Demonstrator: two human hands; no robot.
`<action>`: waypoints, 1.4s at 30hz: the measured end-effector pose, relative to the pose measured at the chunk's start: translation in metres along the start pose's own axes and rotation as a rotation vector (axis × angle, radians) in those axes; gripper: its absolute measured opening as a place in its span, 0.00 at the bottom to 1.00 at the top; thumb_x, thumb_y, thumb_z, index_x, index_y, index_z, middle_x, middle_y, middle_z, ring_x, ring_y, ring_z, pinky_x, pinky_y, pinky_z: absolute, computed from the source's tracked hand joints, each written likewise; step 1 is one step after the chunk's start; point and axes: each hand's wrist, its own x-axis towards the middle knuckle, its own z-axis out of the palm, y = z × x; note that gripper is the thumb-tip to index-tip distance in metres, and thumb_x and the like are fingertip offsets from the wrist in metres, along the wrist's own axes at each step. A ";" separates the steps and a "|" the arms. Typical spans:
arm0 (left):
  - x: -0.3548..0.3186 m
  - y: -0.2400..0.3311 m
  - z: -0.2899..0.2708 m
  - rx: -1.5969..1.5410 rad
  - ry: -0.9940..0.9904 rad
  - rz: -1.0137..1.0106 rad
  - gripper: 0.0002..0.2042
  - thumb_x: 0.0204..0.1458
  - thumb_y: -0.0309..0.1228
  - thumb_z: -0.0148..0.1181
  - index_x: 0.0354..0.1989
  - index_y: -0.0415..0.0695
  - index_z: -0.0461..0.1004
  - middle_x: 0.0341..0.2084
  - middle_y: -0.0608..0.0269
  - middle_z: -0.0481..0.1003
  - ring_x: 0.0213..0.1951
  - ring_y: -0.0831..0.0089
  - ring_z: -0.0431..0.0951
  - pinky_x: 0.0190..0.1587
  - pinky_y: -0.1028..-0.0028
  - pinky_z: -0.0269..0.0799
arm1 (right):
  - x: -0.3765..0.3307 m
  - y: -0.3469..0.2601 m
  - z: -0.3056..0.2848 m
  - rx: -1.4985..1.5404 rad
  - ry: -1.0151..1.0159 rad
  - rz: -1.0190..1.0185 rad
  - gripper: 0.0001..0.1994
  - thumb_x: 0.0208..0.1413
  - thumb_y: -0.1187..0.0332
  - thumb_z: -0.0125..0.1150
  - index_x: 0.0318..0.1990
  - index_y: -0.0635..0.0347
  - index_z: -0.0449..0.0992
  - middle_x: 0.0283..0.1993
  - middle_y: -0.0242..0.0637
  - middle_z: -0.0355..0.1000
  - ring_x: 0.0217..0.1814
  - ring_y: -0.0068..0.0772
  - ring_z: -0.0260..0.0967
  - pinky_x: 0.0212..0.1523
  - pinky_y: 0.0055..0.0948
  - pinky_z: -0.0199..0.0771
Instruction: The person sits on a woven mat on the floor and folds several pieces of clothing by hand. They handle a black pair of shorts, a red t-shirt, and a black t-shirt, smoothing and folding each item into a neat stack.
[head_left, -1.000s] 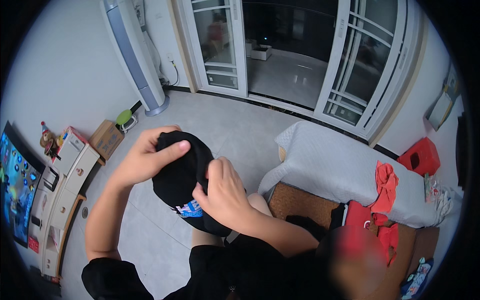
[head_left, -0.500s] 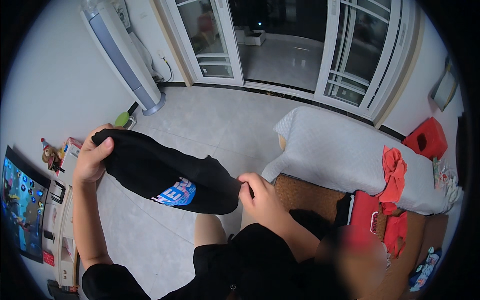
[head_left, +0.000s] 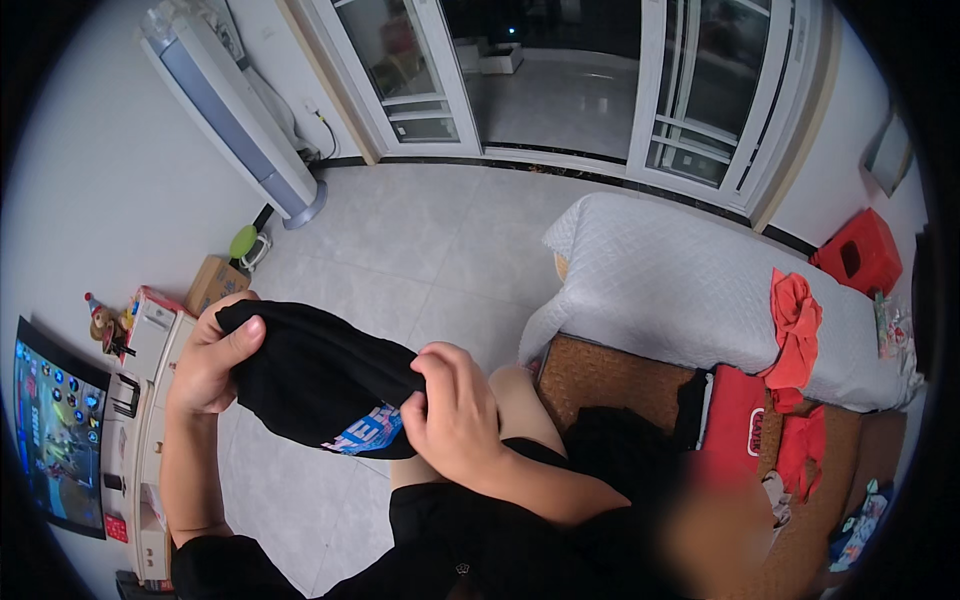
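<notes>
A black garment point(head_left: 310, 365) with a blue, pink and white print is stretched between my two hands above my lap. It looks folded lengthwise; its exact kind does not show. My left hand point(head_left: 218, 352) grips the far left end, thumb lying on top of the cloth. Closed over the right end, near the print, is my right hand point(head_left: 455, 415), its fingers curled into the fabric. Part of the print is hidden beneath that hand.
On the right, a sofa with a brown woven seat point(head_left: 610, 380) holds folded red clothing point(head_left: 733, 415) and black cloth point(head_left: 625, 440). Coral clothing point(head_left: 795, 325) hangs over the quilted grey cover point(head_left: 660, 290). A lit television point(head_left: 60, 430) and white cabinet point(head_left: 150, 400) stand left. Tall air conditioner point(head_left: 235, 120) behind.
My right hand has moved left along the garment, shortening the stretch between my hands. My left hand has shifted slightly right and lower. The view has tilted a little.
</notes>
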 end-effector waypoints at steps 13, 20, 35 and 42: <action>0.007 -0.016 -0.045 0.126 -0.431 0.247 0.15 0.42 0.34 0.65 0.19 0.37 0.67 0.25 0.36 0.73 0.25 0.54 0.76 0.27 0.65 0.71 | -0.042 0.008 -0.079 0.562 -0.856 0.219 0.09 0.52 0.75 0.53 0.41 0.65 0.65 0.23 0.43 0.69 0.19 0.36 0.69 0.18 0.27 0.68; 0.009 -0.010 -0.038 0.026 -0.647 0.333 0.13 0.44 0.32 0.64 0.22 0.34 0.70 0.23 0.37 0.73 0.26 0.49 0.77 0.29 0.60 0.73 | -0.052 0.026 -0.061 0.628 -0.745 0.194 0.08 0.50 0.74 0.55 0.37 0.67 0.67 0.31 0.45 0.70 0.33 0.43 0.70 0.33 0.33 0.71; -0.008 0.000 -0.031 -0.035 -0.629 0.379 0.09 0.45 0.27 0.63 0.23 0.35 0.70 0.22 0.41 0.72 0.26 0.52 0.76 0.30 0.62 0.73 | -0.055 0.034 -0.055 0.924 -1.246 0.143 0.07 0.47 0.70 0.56 0.28 0.67 0.73 0.57 0.50 0.59 0.59 0.45 0.59 0.55 0.37 0.63; -0.007 -0.008 -0.032 -0.093 -0.788 0.466 0.07 0.45 0.25 0.62 0.24 0.35 0.70 0.23 0.39 0.73 0.25 0.50 0.75 0.29 0.63 0.71 | -0.050 0.038 -0.054 0.880 -0.990 0.495 0.14 0.56 0.61 0.53 0.36 0.67 0.70 0.31 0.42 0.72 0.34 0.32 0.71 0.37 0.26 0.70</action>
